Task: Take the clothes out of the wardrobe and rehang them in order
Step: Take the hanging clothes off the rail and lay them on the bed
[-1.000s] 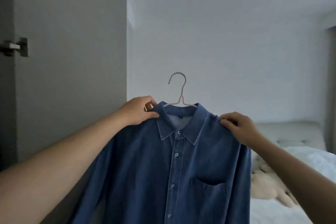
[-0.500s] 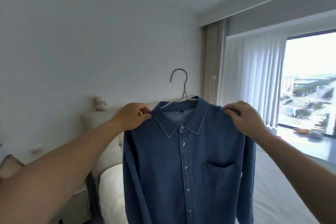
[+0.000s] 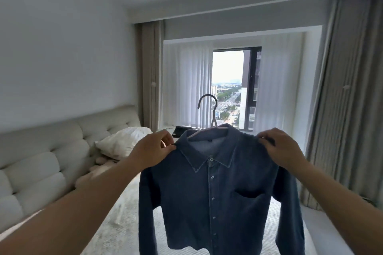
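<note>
**Shirt held up on its hanger over the bed**

A person holds a dark blue denim shirt (image 3: 217, 188) out in front at arm's length, with 2 hands at its shoulders. The left hand (image 3: 150, 151) pinches the fabric at the shirt's left-side shoulder seam between thumb and curled fingers. The right hand (image 3: 279, 149) grips the other shoulder the same way, fingers curled over the cloth. Both hands are closed on the shirt.

The shirt hangs on a pale hanger (image 3: 209, 114), whose hook rises upright above the collar and is caught on nothing. The shirt faces the camera, buttoned down the front, with 1 chest pocket on the side of the right hand. Its sleeves hang straight down at both sides, and its hem is clear of the bed (image 3: 124, 223) below.

Behind the shirt is a window (image 3: 228, 80) showing a city street far below, with sheer white curtains on each side and heavier beige curtains (image 3: 344, 89) further out. At the left stands a padded headboard (image 3: 51, 151), with a white pillow (image 3: 122, 141) lying against it.
</note>
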